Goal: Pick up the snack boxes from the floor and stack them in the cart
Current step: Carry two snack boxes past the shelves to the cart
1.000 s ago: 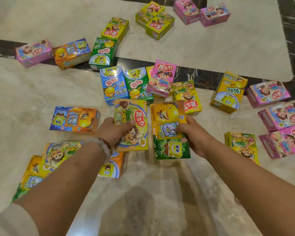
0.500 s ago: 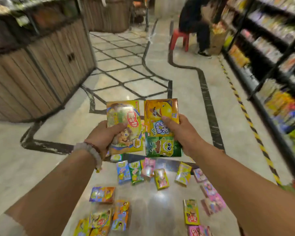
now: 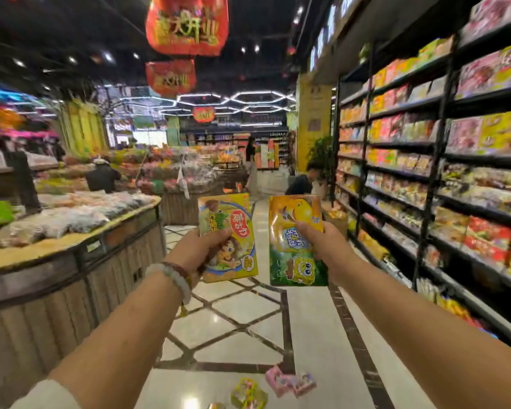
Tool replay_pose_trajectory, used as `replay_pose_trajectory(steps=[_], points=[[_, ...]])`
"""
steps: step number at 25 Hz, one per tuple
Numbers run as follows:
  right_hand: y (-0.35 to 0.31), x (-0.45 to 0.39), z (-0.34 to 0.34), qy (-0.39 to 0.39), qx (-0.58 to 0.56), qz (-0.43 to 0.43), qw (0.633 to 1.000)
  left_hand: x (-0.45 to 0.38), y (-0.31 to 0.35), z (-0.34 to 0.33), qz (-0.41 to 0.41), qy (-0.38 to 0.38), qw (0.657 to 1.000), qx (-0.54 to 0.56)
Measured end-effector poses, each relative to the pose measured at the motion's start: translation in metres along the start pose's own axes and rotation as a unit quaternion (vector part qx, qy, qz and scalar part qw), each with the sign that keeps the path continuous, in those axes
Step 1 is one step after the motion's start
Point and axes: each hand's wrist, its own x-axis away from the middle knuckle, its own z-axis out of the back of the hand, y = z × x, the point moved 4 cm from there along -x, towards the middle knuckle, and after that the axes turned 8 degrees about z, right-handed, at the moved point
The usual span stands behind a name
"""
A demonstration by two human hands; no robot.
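Holding a yellow box (image 3: 227, 237) in left hand (image 3: 198, 249), two in right hand (image 3: 325, 243), no cart visible, more boxes (image 3: 289, 382) on floor (image 3: 242, 314).

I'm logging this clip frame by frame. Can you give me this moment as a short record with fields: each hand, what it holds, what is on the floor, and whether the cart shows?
left hand: grips yellow snack box, held upright
right hand: grips orange-and-green snack box, held upright
floor: pink boxes and a yellow box lie at bottom edge
cart: not in view
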Motion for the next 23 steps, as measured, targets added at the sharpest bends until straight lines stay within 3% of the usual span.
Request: replay_pose_trajectory(steps=[6,13,18,23], points=[[-0.069,0.023,0.015,0.034,0.03,0.039,0.998,0.002,0.048,-0.031,-0.017,-0.069,0.997,-0.016],[-0.119,0.121,0.035,0.204,0.062,0.068,0.975,0.019,0.068,-0.086,-0.015,-0.221,0.973,-0.07],[-0.171,0.238,0.065,0.346,0.149,0.09,0.922,0.08,0.069,-0.168,0.001,-0.366,0.928,-0.067],[-0.237,0.393,0.089,0.461,0.218,0.105,0.854,0.196,0.061,-0.265,0.01,-0.511,0.858,-0.042]])
